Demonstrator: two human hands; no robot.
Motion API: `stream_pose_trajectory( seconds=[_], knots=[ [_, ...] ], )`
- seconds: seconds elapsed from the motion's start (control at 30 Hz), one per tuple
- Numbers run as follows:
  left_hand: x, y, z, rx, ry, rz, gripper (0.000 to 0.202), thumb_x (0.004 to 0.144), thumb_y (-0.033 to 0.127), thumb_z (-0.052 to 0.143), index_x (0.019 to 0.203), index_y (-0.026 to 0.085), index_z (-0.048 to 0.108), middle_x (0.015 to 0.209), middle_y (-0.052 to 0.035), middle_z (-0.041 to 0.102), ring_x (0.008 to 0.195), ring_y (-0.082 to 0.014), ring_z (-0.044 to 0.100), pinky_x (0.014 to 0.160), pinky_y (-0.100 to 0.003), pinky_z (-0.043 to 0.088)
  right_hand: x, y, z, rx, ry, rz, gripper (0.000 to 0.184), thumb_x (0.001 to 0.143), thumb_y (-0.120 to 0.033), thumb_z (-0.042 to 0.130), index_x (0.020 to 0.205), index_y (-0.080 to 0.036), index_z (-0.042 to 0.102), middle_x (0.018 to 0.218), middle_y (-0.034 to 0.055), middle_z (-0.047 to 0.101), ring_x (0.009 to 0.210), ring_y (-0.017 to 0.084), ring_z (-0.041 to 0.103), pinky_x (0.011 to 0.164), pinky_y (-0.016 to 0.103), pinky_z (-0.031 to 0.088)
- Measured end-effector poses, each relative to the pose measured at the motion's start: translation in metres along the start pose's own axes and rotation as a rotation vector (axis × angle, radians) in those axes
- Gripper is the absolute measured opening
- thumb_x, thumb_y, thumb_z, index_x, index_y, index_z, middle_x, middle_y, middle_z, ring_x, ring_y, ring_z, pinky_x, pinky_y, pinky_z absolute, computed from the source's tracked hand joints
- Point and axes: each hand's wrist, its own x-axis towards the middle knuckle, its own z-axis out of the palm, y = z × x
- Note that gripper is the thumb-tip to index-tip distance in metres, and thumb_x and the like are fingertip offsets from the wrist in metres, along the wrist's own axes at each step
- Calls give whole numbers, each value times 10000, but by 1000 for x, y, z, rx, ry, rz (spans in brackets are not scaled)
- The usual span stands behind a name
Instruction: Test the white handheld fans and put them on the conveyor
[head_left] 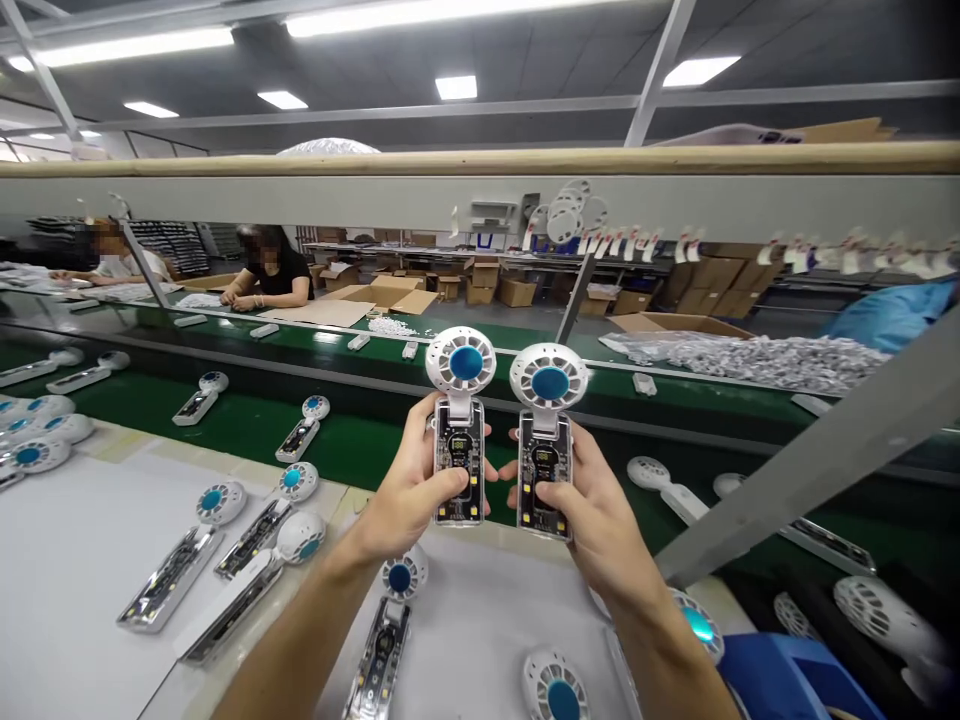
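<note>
My left hand (416, 480) grips a small handheld fan (459, 430), its thumb pressed on the clear front of the handle. In my right hand (596, 500) is a matching handheld fan (546, 440), held upright beside the first. Both have a white round head with a blue centre, and a dark circuit board shows through the handle. A narrow gap parts the two fans. Below my hands, on the white table (465, 620), lie another fan (381, 655) and a fan head (556, 688), partly cut off by the frame.
Several fans (172, 575) lie on the table at left. A green conveyor belt (247, 410) carries more beyond. A grey slanted post (817, 450) and a blue bin (795, 680) stand at right. Two people (281, 275) sit across the line. White parts (772, 360) are heaped far right.
</note>
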Motion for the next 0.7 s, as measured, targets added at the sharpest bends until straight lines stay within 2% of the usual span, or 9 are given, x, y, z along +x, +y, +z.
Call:
stream_pose_trajectory(
  seconds=[0.07, 0.23, 0.37, 0.47, 0.57, 0.7],
  knots=[
    [0, -3, 1, 14, 15, 1, 674, 891, 217, 685, 1437, 326, 307, 1330, -111, 568, 891, -208, 701, 674, -348, 635, 0, -1, 1, 18, -3, -6, 621, 821, -215, 637, 1390, -265, 393, 1134, 60, 691, 925, 212, 711, 728, 351, 606],
    [3, -9, 1, 27, 29, -5, 659, 894, 213, 679, 1436, 323, 321, 1342, -111, 580, 871, -209, 718, 663, -340, 634, 2, -2, 2, 44, -19, -10, 642, 793, -211, 646, 1382, -286, 402, 1267, 70, 650, 930, 212, 709, 718, 354, 601],
    [6, -14, 1, -19, 33, -24, 648, 880, 203, 685, 1420, 324, 348, 1411, -119, 560, 984, -256, 725, 677, -343, 640, 5, 1, 0, 114, -49, -16, 709, 805, -188, 650, 1435, -314, 351, 1219, 44, 669, 757, 169, 690, 688, 358, 602],
    [6, -16, 2, -43, 49, -28, 651, 865, 194, 690, 1416, 308, 362, 1422, -125, 561, 1008, -259, 724, 691, -337, 640, 6, 4, -1, 152, -53, -24, 706, 814, -175, 645, 1442, -316, 355, 1196, 39, 675, 737, 167, 681, 664, 351, 595],
    [6, -15, 4, -51, 53, -39, 670, 852, 199, 697, 1415, 311, 351, 1430, -125, 556, 981, -260, 733, 660, -343, 638, 6, 3, 0, 159, -39, -20, 713, 798, -166, 651, 1438, -304, 371, 1169, 39, 676, 760, 176, 686, 661, 350, 599],
    [7, -10, 8, -60, 74, -84, 696, 813, 222, 726, 1384, 312, 337, 1417, -124, 568, 832, -222, 744, 614, -341, 625, 5, -1, 1, 162, 4, 18, 758, 760, -191, 685, 1443, -299, 374, 1214, 52, 665, 821, 187, 699, 661, 341, 609]
  ],
)
